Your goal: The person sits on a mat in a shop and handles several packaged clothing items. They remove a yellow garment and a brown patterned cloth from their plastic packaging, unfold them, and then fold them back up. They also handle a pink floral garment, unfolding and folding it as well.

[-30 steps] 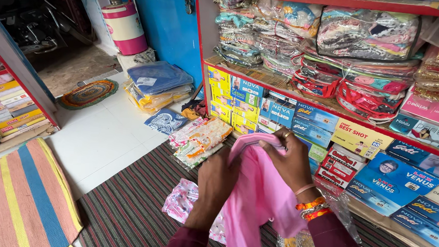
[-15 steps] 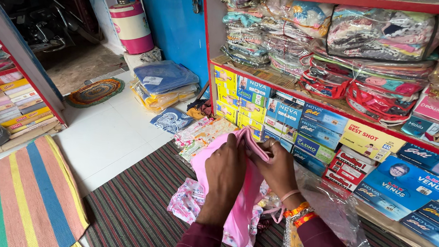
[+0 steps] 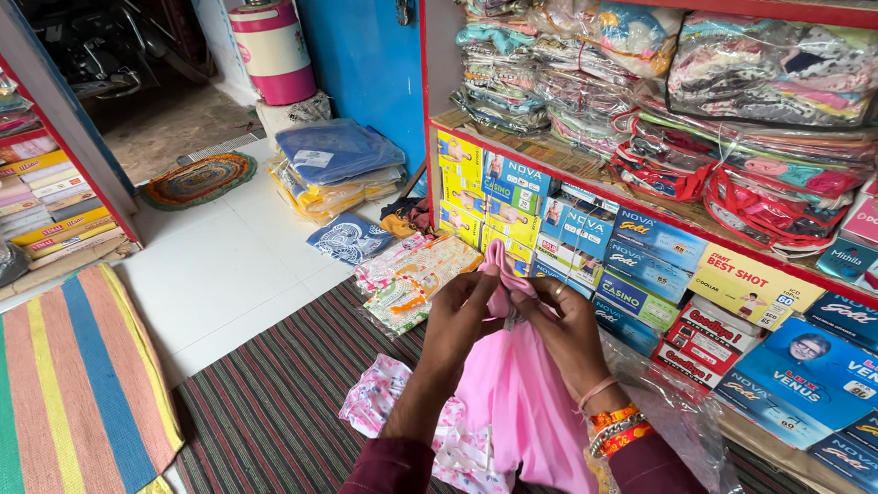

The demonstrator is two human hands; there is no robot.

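Closest in, the pink garment (image 3: 523,402) hangs in front of the person, its top edge gathered between both hands and its body draping down over a floral-print cloth (image 3: 419,431) on the striped dark mat (image 3: 270,419). The left hand (image 3: 461,313) pinches the bunched top of the fabric, fingers curled narrow around it; the right hand (image 3: 567,329), bangles at the wrist, closes on the same gathered edge just beside it, fingertips nearly touching the left's.

The cloth looks thin, light and limp (it folds under its own weight and holds no shape), so it will likely sag wherever it is not supported. A firm hold seems best at a hem, seam or shoulder line, taken at two points apart so the panel spreads flat; a single pinch would let it twist. It seems unlikely to slip or be damaged by grip.

A crinkled clear plastic bag (image 3: 670,420) lies just right of the garment. Beyond the hands rest packeted printed cloths (image 3: 407,275), then the boxed goods (image 3: 638,277) lining the lower shelf. Farther off are stacked blue and yellow packets (image 3: 338,167) on the white floor, and bagged clothes (image 3: 758,83) on the upper shelf.
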